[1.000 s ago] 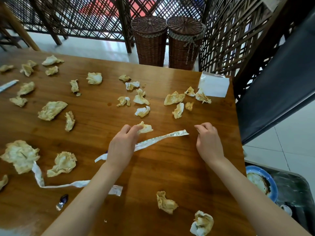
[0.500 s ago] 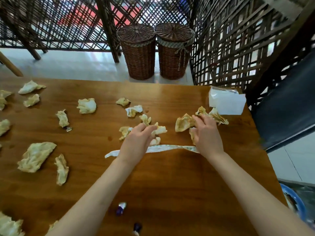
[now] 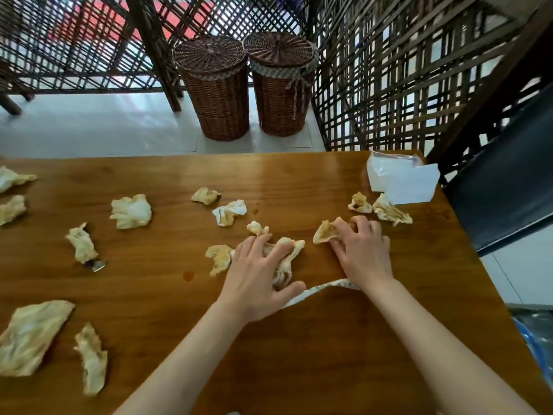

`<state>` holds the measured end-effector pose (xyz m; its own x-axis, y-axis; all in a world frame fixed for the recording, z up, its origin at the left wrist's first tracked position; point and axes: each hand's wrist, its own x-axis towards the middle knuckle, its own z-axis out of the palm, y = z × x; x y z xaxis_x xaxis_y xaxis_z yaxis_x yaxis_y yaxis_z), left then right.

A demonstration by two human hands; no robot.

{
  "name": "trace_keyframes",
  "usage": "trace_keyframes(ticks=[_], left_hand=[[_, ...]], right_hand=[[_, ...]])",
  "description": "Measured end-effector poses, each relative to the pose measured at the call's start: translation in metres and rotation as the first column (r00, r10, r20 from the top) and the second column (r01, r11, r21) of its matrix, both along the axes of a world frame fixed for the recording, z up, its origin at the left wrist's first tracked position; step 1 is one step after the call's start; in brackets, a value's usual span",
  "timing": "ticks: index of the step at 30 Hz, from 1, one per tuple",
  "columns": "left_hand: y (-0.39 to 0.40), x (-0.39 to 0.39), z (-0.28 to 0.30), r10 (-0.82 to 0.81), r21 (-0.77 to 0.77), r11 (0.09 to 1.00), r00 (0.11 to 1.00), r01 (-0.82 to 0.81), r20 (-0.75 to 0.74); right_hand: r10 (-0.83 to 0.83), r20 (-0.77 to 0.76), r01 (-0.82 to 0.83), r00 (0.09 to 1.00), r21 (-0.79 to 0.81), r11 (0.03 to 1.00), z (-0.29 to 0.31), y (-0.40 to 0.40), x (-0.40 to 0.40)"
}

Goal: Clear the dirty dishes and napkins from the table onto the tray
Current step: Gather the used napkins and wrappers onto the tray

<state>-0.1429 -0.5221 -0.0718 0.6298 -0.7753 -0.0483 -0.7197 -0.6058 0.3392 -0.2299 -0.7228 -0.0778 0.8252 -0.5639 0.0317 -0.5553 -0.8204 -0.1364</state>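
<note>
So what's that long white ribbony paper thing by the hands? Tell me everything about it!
The paper strip is long, thin and white with faint speckled marks, and looks like soft, creased paper. It lies on the wooden table, curving in a shallow arch between the two wrists. Only its middle shows: one end runs under the left hand, the other under the right hand. Whether either hand grips it cannot be seen.
</note>
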Motion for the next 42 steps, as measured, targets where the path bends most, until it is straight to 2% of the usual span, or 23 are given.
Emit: trace_keyframes(ticks=[3,6,13,17,22,26,29,31,34,38,42], left_hand=[[0.005,-0.005,-0.001,-0.03,0.033,0.999,0.999,0.03,-0.017],[0.005,-0.007,-0.002,-0.045,0.071,0.997,0.999,0.043,0.027],[0.001,-0.005,0.002,0.004,-0.107,0.994,0.998,0.002,0.063],[0.0,-0.005,0.009,0.055,-0.153,0.987,0.998,-0.052,0.021],[0.005,0.023,0.035,0.133,-0.316,0.943,0.989,-0.107,0.06],[0.008,0.064,0.041,0.188,-0.216,0.965,0.969,-0.151,0.161],[0.008,0.084,0.03,0.233,-0.067,0.972,0.956,-0.225,0.176],[0.006,0.093,0.019,0.225,0.041,0.971,0.96,-0.234,0.167],[0.002,0.103,0.007,0.24,0.124,0.959,0.963,-0.255,0.125],[0.0,0.107,0.002,0.243,0.114,0.962,0.968,-0.248,0.055],[0.003,0.114,0.003,0.239,0.083,0.966,0.967,-0.246,0.09]], right_hand=[[0.003,0.049,-0.003,0.999,-0.002,1.0,-0.001,0.0,0.002],[0.012,0.093,-0.013,0.996,0.005,1.0,-0.002,0.001,0.001],[0.04,0.171,-0.048,0.984,0.045,0.998,0.007,-0.001,0.001],[0.026,0.198,-0.031,0.98,0.024,0.999,0.017,-0.011,0.001],[0.006,0.212,-0.001,0.977,-0.026,1.0,0.027,-0.033,0.01],[-0.053,0.105,0.058,0.993,-0.042,0.997,0.022,-0.042,0.016],[-0.076,-0.012,0.076,0.997,-0.011,0.997,0.014,-0.041,0.018],[-0.084,-0.037,0.084,0.996,-0.004,0.996,0.01,-0.04,0.018],[-0.088,-0.016,0.089,0.996,0.035,0.995,0.01,-0.04,0.02],[-0.101,0.036,0.1,0.994,0.036,0.994,0.01,-0.04,0.021],[-0.129,0.131,0.125,0.983,0.035,0.992,0.009,-0.035,0.023]])
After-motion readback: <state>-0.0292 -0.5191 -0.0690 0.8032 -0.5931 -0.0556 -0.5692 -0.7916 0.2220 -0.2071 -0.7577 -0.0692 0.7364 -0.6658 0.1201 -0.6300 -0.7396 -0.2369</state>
